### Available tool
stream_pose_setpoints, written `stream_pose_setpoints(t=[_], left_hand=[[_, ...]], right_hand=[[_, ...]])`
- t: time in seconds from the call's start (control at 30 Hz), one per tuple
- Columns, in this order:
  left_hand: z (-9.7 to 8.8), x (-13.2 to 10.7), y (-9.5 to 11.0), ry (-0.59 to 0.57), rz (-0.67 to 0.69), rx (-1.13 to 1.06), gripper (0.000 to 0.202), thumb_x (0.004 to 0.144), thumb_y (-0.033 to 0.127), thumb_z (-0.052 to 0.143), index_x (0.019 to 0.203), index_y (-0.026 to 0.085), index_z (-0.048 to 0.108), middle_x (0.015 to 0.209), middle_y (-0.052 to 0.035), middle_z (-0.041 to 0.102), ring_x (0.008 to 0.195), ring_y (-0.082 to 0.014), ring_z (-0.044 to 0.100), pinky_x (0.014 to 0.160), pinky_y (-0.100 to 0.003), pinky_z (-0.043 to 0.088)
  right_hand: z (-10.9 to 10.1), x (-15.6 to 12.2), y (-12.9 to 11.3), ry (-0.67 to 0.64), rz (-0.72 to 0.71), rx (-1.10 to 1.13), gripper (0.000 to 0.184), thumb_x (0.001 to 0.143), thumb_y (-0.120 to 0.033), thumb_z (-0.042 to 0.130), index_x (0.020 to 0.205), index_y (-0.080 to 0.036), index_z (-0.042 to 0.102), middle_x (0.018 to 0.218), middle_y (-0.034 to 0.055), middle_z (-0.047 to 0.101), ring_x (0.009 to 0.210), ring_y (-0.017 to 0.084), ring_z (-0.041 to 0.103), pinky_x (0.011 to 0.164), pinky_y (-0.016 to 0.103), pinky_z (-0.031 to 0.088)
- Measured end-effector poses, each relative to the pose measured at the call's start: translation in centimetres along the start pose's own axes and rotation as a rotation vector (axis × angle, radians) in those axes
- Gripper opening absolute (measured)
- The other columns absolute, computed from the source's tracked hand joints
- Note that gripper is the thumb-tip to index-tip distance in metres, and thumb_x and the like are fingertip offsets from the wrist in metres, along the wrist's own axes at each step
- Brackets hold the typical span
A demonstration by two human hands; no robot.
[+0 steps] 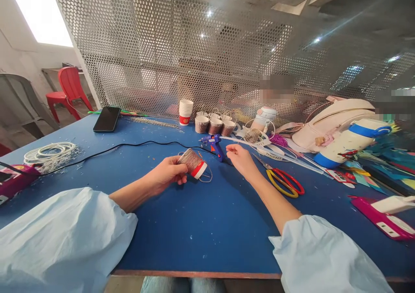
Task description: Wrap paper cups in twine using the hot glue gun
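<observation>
My left hand (171, 170) is closed around a paper cup (193, 163), tilted on its side. Brown twine is wound about much of the cup, leaving a red band and white rim bare. A loose loop of twine hangs by the rim. Just right of a blue glue gun (216, 147), my right hand (240, 159) hovers with bent fingers slightly apart. Nothing shows between them, and whether they touch the gun's handle is unclear. Scissors (283, 181) with red and yellow handles lie beside my right forearm.
Several twine-wrapped cups (215, 124) stand behind the glue gun, near stacked paper cups (186, 112). A black cable (129, 144) crosses the blue table (201, 232). A phone (106, 119), a bottle (352, 144), a pink bag (333, 118) and a power strip (382, 217) lie around.
</observation>
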State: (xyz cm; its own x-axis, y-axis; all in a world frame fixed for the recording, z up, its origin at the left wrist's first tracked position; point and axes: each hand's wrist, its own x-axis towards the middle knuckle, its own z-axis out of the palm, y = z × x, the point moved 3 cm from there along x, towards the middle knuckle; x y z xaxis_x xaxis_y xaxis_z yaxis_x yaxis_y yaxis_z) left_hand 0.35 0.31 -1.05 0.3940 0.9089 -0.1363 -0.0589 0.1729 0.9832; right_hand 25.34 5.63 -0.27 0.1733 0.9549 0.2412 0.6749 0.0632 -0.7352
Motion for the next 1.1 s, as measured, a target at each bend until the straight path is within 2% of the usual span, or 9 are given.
stream_pose_setpoints(t=[0.1,0.23,0.4,0.6,0.67,0.87,0.93,1.0,1.1], left_hand=[[0.1,0.2,-0.1,-0.007,-0.003,0.0,0.023,0.06,0.012,0.054,0.083,0.013,0.057,0.059,0.0009,0.057,0.049,-0.0092,0.053,0.046,-0.02,0.039],[0.1,0.3,-0.3,-0.001,-0.012,-0.012,0.022,0.058,0.011,0.054,0.08,0.014,0.056,0.056,0.0017,0.055,0.05,-0.0093,0.053,0.046,-0.02,0.04],[0.2,0.2,-0.4,-0.021,-0.013,-0.029,0.022,0.059,0.011,0.054,0.08,0.014,0.056,0.059,0.0018,0.056,0.051,-0.0092,0.054,0.046,-0.02,0.04],[0.5,0.0,-0.1,-0.028,-0.018,-0.032,0.02,0.058,0.01,0.054,0.078,0.014,0.056,0.058,0.0012,0.056,0.05,-0.0095,0.055,0.047,-0.02,0.041],[0.5,-0.1,0.0,-0.014,-0.019,-0.038,0.018,0.059,0.011,0.056,0.077,0.014,0.055,0.057,0.0013,0.056,0.05,-0.01,0.055,0.046,-0.02,0.041],[-0.3,0.1,0.4,0.046,0.027,-0.134,0.012,0.063,0.011,0.06,0.074,0.013,0.054,0.061,0.0,0.058,0.05,-0.0094,0.057,0.046,-0.02,0.041],[-0.7,0.4,0.5,0.068,0.046,-0.172,0.012,0.065,0.011,0.059,0.077,0.012,0.056,0.064,-0.0006,0.059,0.05,-0.0092,0.057,0.045,-0.02,0.041],[-1.1,0.5,0.6,0.105,0.055,-0.202,0.011,0.067,0.01,0.058,0.078,0.012,0.057,0.063,-0.0011,0.06,0.049,-0.009,0.057,0.045,-0.02,0.04],[-1.5,0.7,0.8,0.165,0.06,-0.23,0.009,0.068,0.008,0.057,0.075,0.012,0.055,0.061,-0.0013,0.06,0.048,-0.0088,0.056,0.046,-0.02,0.041]], right_hand=[[1.5,0.3,-0.6,-0.034,-0.05,-0.08,0.034,0.073,-0.028,0.057,0.106,-0.022,0.062,0.115,0.0063,0.068,0.103,0.022,0.062,0.092,0.035,0.044],[2.8,0.7,-1.4,-0.047,-0.089,-0.191,0.036,0.078,-0.038,0.06,0.111,-0.022,0.061,0.116,0.0084,0.068,0.11,0.026,0.061,0.095,0.04,0.043],[3.2,1.2,-1.7,-0.042,-0.082,-0.287,0.041,0.083,-0.045,0.057,0.115,-0.02,0.06,0.115,0.0106,0.068,0.108,0.029,0.061,0.092,0.041,0.043],[3.7,1.4,-1.5,-0.038,-0.104,-0.312,0.024,0.085,-0.036,0.055,0.098,-0.019,0.066,0.1,0.0113,0.072,0.099,0.029,0.064,0.088,0.041,0.042],[3.7,1.3,-1.7,-0.011,-0.128,-0.276,0.023,0.084,-0.032,0.055,0.1,-0.019,0.066,0.101,0.011,0.072,0.099,0.029,0.064,0.087,0.039,0.043],[1.1,-0.2,-3.8,0.093,-0.213,-0.057,0.035,0.084,-0.032,0.049,0.113,-0.016,0.06,0.106,0.0102,0.069,0.093,0.022,0.064,0.078,0.032,0.048],[-0.2,-1.5,-4.6,0.037,-0.209,0.099,0.033,0.079,-0.031,0.051,0.107,-0.015,0.06,0.097,0.0086,0.07,0.079,0.02,0.065,0.067,0.03,0.048],[-1.1,-3.2,-5.1,-0.084,-0.154,0.237,0.027,0.075,-0.027,0.053,0.098,-0.015,0.061,0.088,0.0062,0.069,0.065,0.017,0.062,0.055,0.027,0.044],[-2.1,-5.9,-6.1,-0.181,-0.138,0.252,0.019,0.073,-0.027,0.055,0.089,-0.018,0.06,0.081,0.0026,0.067,0.058,0.013,0.055,0.049,0.025,0.039]])
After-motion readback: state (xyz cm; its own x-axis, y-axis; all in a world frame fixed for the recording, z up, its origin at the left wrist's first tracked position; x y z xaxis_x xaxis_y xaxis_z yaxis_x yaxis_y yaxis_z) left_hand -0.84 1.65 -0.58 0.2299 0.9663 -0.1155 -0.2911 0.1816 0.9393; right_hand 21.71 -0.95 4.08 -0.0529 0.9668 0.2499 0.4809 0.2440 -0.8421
